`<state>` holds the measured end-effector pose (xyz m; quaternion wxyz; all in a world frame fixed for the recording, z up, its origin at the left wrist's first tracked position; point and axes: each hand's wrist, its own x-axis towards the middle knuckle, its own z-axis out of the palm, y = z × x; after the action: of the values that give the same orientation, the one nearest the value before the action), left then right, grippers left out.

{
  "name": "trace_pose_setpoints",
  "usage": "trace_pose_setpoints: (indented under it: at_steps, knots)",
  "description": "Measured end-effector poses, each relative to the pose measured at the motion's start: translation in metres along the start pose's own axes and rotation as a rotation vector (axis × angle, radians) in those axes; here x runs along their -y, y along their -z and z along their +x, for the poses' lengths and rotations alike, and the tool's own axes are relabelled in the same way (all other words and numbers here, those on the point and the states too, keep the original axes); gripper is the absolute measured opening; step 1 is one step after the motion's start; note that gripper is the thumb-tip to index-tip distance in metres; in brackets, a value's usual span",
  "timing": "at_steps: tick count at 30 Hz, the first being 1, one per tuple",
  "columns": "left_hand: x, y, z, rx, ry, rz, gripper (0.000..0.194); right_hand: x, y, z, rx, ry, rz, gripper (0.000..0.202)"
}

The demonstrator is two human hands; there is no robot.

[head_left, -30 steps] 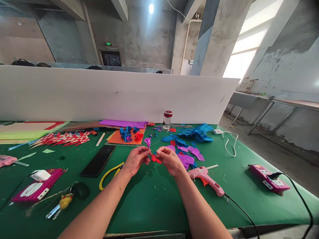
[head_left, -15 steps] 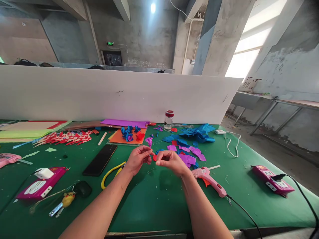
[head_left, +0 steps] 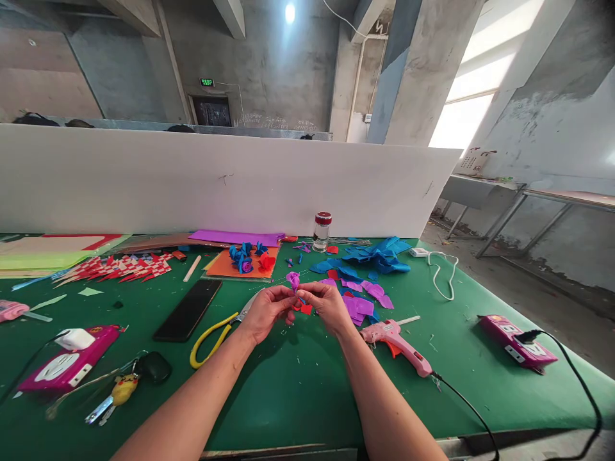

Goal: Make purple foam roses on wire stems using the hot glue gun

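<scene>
My left hand (head_left: 267, 312) is closed, its thumb and fingertips pinching the base of a small purple paper flower (head_left: 293, 279) that stands upright. From the other side my right hand (head_left: 328, 305) pinches at that same base, fingertips meeting those of the left. Red paper pieces (head_left: 306, 309) lie just below the fingers. Purple paper petals (head_left: 358, 308) and crumpled blue paper (head_left: 382, 256) are spread beyond my right hand. A pink glue gun (head_left: 398, 342) rests to its right, and yellow-handled scissors (head_left: 211, 339) lie partly behind my left forearm.
A black phone (head_left: 188, 310), keys with a yellow charm (head_left: 125, 387) and a magenta power strip (head_left: 72, 360) are on the left. Finished blue flowers (head_left: 241, 256) sit on orange paper. A red-lidded jar (head_left: 321, 232) stands before the white board (head_left: 269, 186). Another power strip (head_left: 516, 342) is right.
My right hand has moved left and up to meet my left hand at the flower's base. The view has shifted slightly to the right.
</scene>
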<state>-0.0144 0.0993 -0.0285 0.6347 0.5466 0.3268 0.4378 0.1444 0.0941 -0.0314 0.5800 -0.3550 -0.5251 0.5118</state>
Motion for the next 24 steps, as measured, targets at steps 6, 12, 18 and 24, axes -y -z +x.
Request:
trace_pose_setpoints:
  at_steps: [6,12,18,24]
  knots:
    - [0.0009,-0.0007,-0.0004,0.025,0.008,0.038,0.024,0.0018,-0.001,-0.0004,0.021,-0.02,0.004,0.024]
    - [0.0018,-0.0031,-0.0003,0.041,0.007,0.066,0.024,0.0009,-0.0039,-0.0007,0.019,-0.059,0.03,0.029]
    - [0.0004,-0.003,-0.0016,0.051,0.005,0.102,0.025,0.0,-0.0017,-0.0004,0.02,-0.077,0.021,0.032]
    - [0.0015,-0.0013,-0.0003,0.021,0.002,0.075,0.027,-0.0026,-0.0023,0.0005,-0.002,0.08,-0.171,0.023]
